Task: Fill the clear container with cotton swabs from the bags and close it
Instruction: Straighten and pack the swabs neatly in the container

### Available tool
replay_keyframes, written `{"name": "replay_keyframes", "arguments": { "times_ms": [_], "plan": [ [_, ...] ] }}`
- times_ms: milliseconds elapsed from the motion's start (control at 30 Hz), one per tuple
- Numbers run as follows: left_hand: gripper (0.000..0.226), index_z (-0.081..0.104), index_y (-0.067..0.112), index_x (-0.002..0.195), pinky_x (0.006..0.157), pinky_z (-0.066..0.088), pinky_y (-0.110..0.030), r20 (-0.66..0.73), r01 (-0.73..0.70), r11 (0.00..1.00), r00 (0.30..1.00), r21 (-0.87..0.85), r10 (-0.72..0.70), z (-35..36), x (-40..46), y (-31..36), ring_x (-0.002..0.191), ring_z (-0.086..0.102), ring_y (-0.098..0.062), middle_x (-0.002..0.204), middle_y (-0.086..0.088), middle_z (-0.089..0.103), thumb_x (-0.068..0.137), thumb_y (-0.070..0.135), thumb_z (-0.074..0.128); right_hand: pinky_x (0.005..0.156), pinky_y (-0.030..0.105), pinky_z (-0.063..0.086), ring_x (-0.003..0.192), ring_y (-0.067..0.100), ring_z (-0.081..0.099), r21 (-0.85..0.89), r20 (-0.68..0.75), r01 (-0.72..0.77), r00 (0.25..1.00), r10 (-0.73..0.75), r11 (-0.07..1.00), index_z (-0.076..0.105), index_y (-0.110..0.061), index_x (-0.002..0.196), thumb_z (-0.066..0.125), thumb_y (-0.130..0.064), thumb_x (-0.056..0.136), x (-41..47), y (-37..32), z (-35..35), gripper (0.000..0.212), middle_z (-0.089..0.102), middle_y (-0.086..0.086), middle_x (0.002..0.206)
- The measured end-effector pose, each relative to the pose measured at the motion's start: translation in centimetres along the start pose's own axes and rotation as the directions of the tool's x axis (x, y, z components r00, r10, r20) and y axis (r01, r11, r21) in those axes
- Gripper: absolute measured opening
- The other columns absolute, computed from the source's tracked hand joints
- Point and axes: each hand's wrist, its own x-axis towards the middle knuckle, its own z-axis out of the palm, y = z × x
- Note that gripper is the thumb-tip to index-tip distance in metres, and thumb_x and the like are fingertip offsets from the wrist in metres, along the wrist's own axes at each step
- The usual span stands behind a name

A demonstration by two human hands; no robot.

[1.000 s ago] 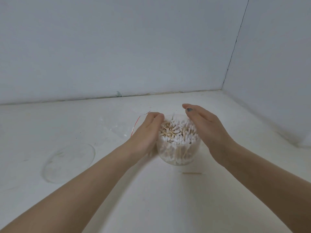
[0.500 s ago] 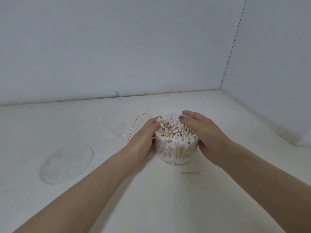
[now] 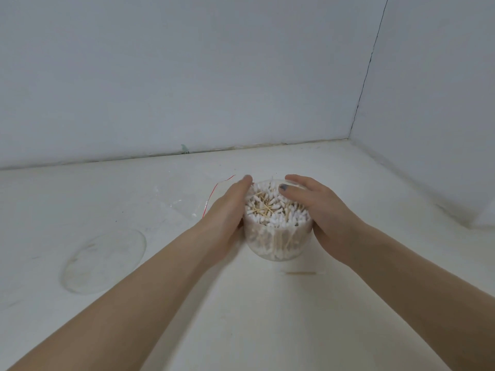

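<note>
Both hands have closed in, so our left hand and right hand now cup the upright clear container mid-table; we should press stray cotton swabs down evenly before lidding.

My head view is evenly lit by soft, cool, diffuse light with no clear source. Shadows are faint: only a pale one under my forearms and beside the clear container on the white surface. No harsh glare. Wide-angle distortion bends the wall seam. Detail is slightly soft, most in the transparent things at left.
</note>
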Motion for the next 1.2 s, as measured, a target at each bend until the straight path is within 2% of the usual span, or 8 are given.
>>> {"name": "replay_keyframes", "arguments": {
  "times_ms": [100, 233, 367, 700, 833, 900, 1067, 1200],
  "plan": [
    [0.027, 0.062, 0.020, 0.124, 0.078, 0.055, -0.029, -0.013, -0.006, 0.997, 1.000, 0.073, 0.007, 0.4, 0.0, 0.1, 0.103, 0.073, -0.020, 0.125, -0.010, 0.072, 0.104, 0.034, 0.050, 0.092, 0.034, 0.055, 0.105, 0.014, 0.071, 0.026, -0.004, -0.010, 1.000, 0.010, 1.000, 0.062, -0.025, 0.127, 0.070, -0.036, 0.090, 0.0, 0.0, 0.1, 0.039, 0.072, -0.004, 0.118],
    [0.042, 0.070, 0.019, 0.100, 0.080, 0.056, -0.032, 0.020, 0.000, 1.000, 1.000, 0.030, 0.000, 0.7, -0.5, 0.9, 0.084, 0.078, -0.014, 0.090, 0.001, 0.081, 0.105, 0.052, 0.044, 0.099, 0.042, 0.051, 0.112, 0.022, 0.069, 0.084, 0.069, -0.045, 0.997, 0.039, 0.995, 0.063, -0.018, 0.128, 0.064, -0.044, 0.093, 0.0, -0.1, 0.0, 0.044, 0.072, 0.002, 0.121],
    [0.036, 0.064, 0.014, 0.117, 0.105, 0.052, -0.049, -0.033, -0.029, 0.985, 0.999, 0.171, 0.035, 1.2, 0.0, 1.4, 0.110, 0.072, -0.032, 0.120, -0.014, 0.074, 0.103, 0.044, 0.049, 0.087, 0.032, 0.054, 0.107, 0.015, 0.070, 0.020, 0.005, -0.014, 1.000, 0.014, 1.000, 0.060, -0.028, 0.128, 0.067, -0.027, 0.092, 0.1, 0.0, 0.0, 0.037, 0.070, -0.003, 0.120],
    [0.015, 0.059, 0.015, 0.113, 0.105, 0.049, -0.050, -0.071, -0.068, 0.983, 0.994, 0.169, 0.081, 0.7, 0.5, 0.4, 0.120, 0.065, -0.033, 0.127, -0.015, 0.067, 0.100, 0.021, 0.052, 0.089, 0.035, 0.057, 0.103, 0.017, 0.072, -0.009, 0.017, -0.023, 1.000, 0.023, 1.000, 0.060, -0.029, 0.127, 0.073, -0.022, 0.088, 0.2, -0.1, -0.2, 0.042, 0.070, 0.000, 0.120],
    [0.044, 0.059, 0.018, 0.119, 0.104, 0.052, -0.052, -0.068, -0.069, 0.974, 0.994, 0.214, 0.085, 1.0, 0.1, 0.9, 0.114, 0.068, -0.029, 0.125, -0.011, 0.069, 0.086, 0.046, 0.057, 0.101, 0.038, 0.051, 0.111, 0.017, 0.068, -0.033, -0.004, -0.034, 0.999, 0.034, 0.999, 0.061, -0.025, 0.128, 0.067, -0.030, 0.092, 0.3, -0.3, -0.2, 0.037, 0.071, -0.002, 0.121],
    [0.051, 0.056, 0.024, 0.124, 0.095, 0.052, -0.034, -0.046, -0.125, 0.949, 0.988, 0.289, 0.144, 1.0, 0.0, 1.2, 0.106, 0.067, -0.012, 0.121, 0.003, 0.067, 0.086, 0.058, 0.058, 0.106, 0.041, 0.047, 0.116, 0.018, 0.065, -0.044, -0.008, -0.021, 1.000, 0.021, 0.999, 0.063, -0.024, 0.126, 0.063, -0.040, 0.094, 0.2, -0.5, -0.4, 0.036, 0.070, -0.003, 0.123],
    [0.021, 0.063, 0.032, 0.110, 0.091, 0.036, -0.010, 0.169, -0.534, 0.521, 0.788, 0.666, 0.592, 0.1, -0.5, 1.8, 0.125, 0.045, -0.003, 0.124, 0.013, 0.051, 0.090, 0.028, 0.071, 0.109, 0.042, 0.044, 0.117, 0.011, 0.061, -0.225, -0.134, 0.105, 0.981, -0.138, 0.969, 0.062, -0.036, 0.121, 0.061, -0.043, 0.092, -0.4, -1.3, -1.6, 0.029, 0.066, -0.010, 0.121],
    [0.006, 0.075, 0.034, 0.092, 0.097, 0.039, -0.023, 0.393, -0.579, 0.226, 0.743, 0.783, 0.542, 0.3, -0.3, 3.0, 0.117, 0.041, -0.008, 0.111, 0.017, 0.052, 0.089, 0.038, 0.073, 0.106, 0.044, 0.047, 0.112, 0.012, 0.064, -0.259, -0.131, 0.148, 0.974, -0.187, 0.954, 0.068, -0.037, 0.109, 0.062, -0.045, 0.086, -1.3, -1.3, -1.7, 0.025, 0.070, -0.011, 0.112]
  ]
}}
